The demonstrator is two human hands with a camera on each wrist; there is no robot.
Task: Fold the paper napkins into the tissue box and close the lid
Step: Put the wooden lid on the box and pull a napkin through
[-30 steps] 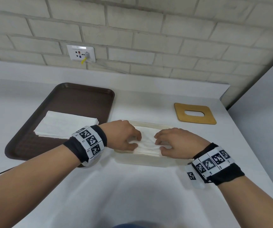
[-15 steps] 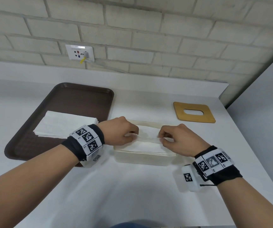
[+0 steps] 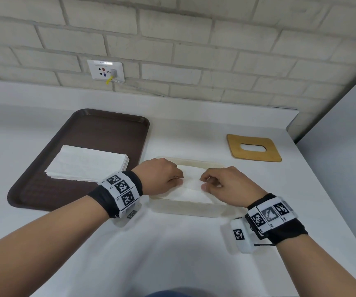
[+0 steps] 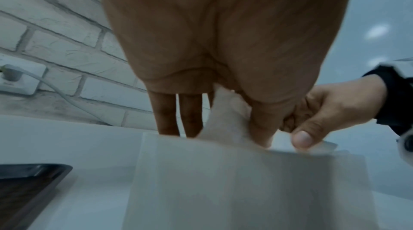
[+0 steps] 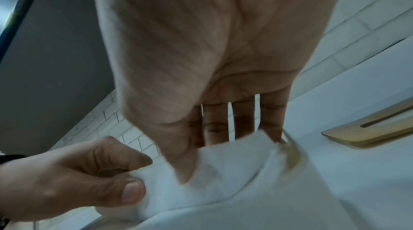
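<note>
White counter under a brick wall, centre frame: left hand [image 3: 161, 175] and right hand [image 3: 226, 185] each pinch the top paper napkin [image 3: 191, 182] between thumb and fingertips [image 5: 132, 193] over the open tissue box [image 3: 186, 207], its fold raised between them. Judgement: both pinches should lower together and press the crease flat, so the sheet lies inside the walls. Box holds folded napkins; brown tray [image 3: 108, 127], left, holds the remaining stack [image 3: 87, 162]; wooden lid [image 3: 254, 147] lies apart, upper right.

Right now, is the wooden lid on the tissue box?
No, the wooden lid lies flat on the counter, apart from the tissue box, which is open.
</note>
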